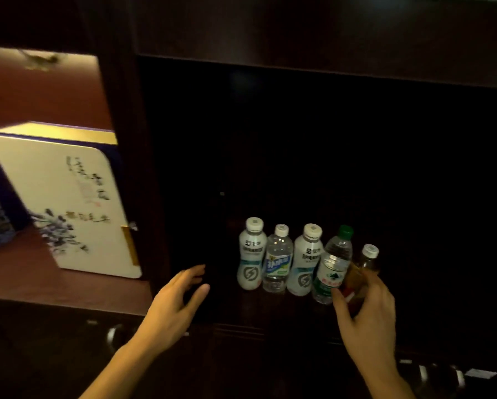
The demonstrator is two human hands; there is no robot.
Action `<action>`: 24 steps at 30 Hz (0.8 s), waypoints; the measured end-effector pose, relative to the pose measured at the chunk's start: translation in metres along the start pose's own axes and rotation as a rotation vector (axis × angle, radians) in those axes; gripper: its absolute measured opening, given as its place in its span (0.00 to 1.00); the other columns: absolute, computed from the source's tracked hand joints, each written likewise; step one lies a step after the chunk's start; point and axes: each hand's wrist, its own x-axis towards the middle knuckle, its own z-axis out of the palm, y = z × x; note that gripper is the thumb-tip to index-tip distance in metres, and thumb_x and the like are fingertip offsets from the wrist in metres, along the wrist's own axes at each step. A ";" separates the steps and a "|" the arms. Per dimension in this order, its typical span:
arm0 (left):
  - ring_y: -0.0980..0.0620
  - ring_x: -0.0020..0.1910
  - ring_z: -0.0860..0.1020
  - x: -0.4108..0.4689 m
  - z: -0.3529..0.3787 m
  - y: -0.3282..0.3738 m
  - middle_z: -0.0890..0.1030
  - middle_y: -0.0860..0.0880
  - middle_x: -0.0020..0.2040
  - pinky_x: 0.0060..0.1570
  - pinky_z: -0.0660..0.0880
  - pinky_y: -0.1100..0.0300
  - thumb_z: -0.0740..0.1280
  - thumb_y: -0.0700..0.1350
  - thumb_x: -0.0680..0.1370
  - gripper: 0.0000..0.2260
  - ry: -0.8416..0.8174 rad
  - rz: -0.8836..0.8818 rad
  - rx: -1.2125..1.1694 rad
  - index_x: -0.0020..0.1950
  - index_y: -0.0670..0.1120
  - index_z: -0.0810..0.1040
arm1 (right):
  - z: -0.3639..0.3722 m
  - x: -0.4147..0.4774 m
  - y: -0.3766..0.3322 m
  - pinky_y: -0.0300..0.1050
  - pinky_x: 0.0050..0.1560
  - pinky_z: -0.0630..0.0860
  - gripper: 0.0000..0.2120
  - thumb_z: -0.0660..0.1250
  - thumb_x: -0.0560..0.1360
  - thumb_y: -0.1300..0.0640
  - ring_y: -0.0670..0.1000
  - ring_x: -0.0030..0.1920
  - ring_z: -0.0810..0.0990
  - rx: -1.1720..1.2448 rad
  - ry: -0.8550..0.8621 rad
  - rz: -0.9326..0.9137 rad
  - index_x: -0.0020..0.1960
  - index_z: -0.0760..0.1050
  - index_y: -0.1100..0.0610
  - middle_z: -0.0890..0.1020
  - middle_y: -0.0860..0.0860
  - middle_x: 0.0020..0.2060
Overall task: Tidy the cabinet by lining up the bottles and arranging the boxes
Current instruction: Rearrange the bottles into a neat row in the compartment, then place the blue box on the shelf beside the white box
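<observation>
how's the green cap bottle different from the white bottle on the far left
The green cap bottle is clear, so you see through it; the far left white bottle is opaque. The first has a green cap and green label, the second a white cap and a grey bolt mark. The first tilts slightly beside the right hand; the second stands upright, untouched. Both stand in one row on the dark shelf.

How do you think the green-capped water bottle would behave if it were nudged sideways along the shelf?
The green-capped bottle is tall, narrow and already leaning, so a high push would probably tip it. It looks full, so likely fairly heavy for its size. Packed between a white bottle and the amber bottle, it may knock them.
</observation>
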 end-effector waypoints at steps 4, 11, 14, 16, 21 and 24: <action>0.65 0.62 0.75 -0.028 -0.053 -0.006 0.75 0.63 0.64 0.59 0.76 0.57 0.62 0.58 0.79 0.21 0.052 0.035 -0.010 0.72 0.58 0.70 | 0.004 -0.022 -0.058 0.63 0.62 0.74 0.31 0.73 0.74 0.51 0.59 0.65 0.73 0.035 -0.046 -0.068 0.72 0.66 0.58 0.75 0.57 0.66; 0.65 0.61 0.75 -0.087 -0.151 -0.021 0.77 0.62 0.62 0.59 0.75 0.60 0.63 0.56 0.80 0.19 0.212 0.035 0.106 0.71 0.56 0.71 | 0.022 -0.059 -0.166 0.57 0.70 0.69 0.26 0.71 0.77 0.52 0.54 0.70 0.69 0.187 -0.195 -0.169 0.72 0.69 0.55 0.73 0.52 0.69; 0.65 0.60 0.76 -0.113 -0.192 -0.027 0.77 0.63 0.61 0.59 0.75 0.60 0.63 0.56 0.80 0.19 0.297 0.006 0.138 0.71 0.56 0.71 | 0.034 -0.073 -0.212 0.57 0.69 0.70 0.23 0.71 0.77 0.53 0.53 0.69 0.71 0.242 -0.223 -0.270 0.70 0.72 0.55 0.75 0.50 0.67; 0.65 0.60 0.76 -0.130 -0.217 -0.032 0.77 0.63 0.61 0.59 0.75 0.61 0.64 0.55 0.80 0.19 0.357 -0.013 0.155 0.71 0.55 0.72 | 0.044 -0.082 -0.241 0.53 0.68 0.70 0.20 0.71 0.77 0.54 0.52 0.68 0.72 0.270 -0.244 -0.328 0.67 0.74 0.54 0.76 0.48 0.65; 0.69 0.58 0.75 -0.167 -0.268 -0.045 0.78 0.65 0.58 0.55 0.72 0.71 0.64 0.57 0.79 0.19 0.486 -0.092 0.204 0.69 0.58 0.73 | 0.067 -0.105 -0.309 0.44 0.64 0.66 0.16 0.71 0.76 0.54 0.44 0.64 0.72 0.352 -0.298 -0.449 0.63 0.75 0.50 0.76 0.42 0.60; 0.70 0.59 0.74 -0.184 -0.292 -0.053 0.77 0.67 0.58 0.53 0.71 0.73 0.65 0.56 0.79 0.18 0.557 -0.137 0.219 0.69 0.59 0.73 | 0.083 -0.117 -0.345 0.43 0.62 0.67 0.16 0.72 0.75 0.55 0.42 0.61 0.70 0.398 -0.341 -0.506 0.62 0.76 0.50 0.77 0.42 0.59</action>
